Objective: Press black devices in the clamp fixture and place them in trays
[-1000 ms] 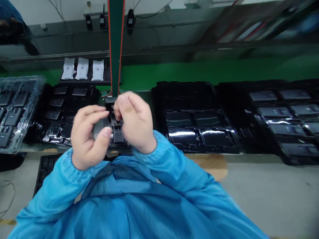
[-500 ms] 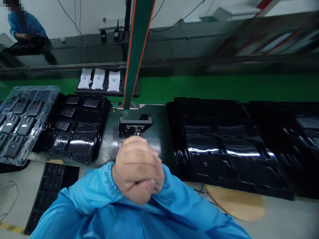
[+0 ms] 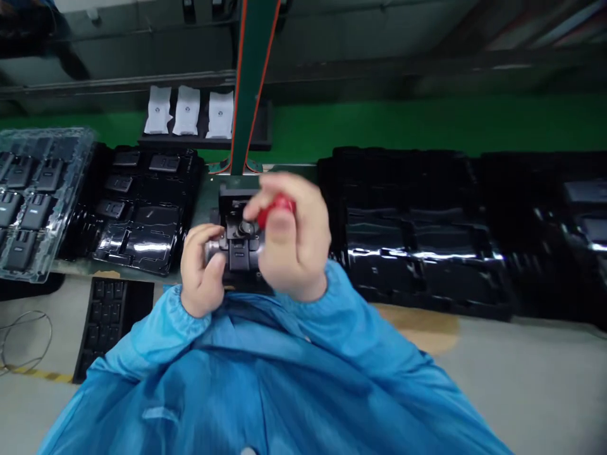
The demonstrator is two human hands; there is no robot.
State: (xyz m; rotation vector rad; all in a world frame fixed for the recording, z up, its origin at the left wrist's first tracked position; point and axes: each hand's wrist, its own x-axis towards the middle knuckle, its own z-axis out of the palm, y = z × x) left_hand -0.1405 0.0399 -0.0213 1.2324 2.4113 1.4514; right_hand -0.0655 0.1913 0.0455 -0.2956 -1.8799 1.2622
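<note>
A dark metal fixture [image 3: 232,202] stands on the bench straight ahead of me. In it lies a small black plastic case [image 3: 239,255] under the fixture's clamp. My right hand [image 3: 298,243] is closed around the red handle [image 3: 279,203] of the clamp, slightly smeared by motion. On the fixture's left side, my left hand [image 3: 203,268] grips the metal edge with bent fingers, its thumb towards the case. Part of the fixture's right side is hidden behind my right hand.
To the left, a black tray [image 3: 142,215] and a clear tray [image 3: 57,208] hold several black cases. Black trays [image 3: 412,234] lie on the right. White pouches [image 3: 186,111] sit behind the fixture. A green post [image 3: 251,82] rises behind it. A wooden stool [image 3: 417,325] stands below.
My hands were together in front of the fixture and have parted. The left now grips the fixture's side; the right holds the red handle. The view has tilted down.
</note>
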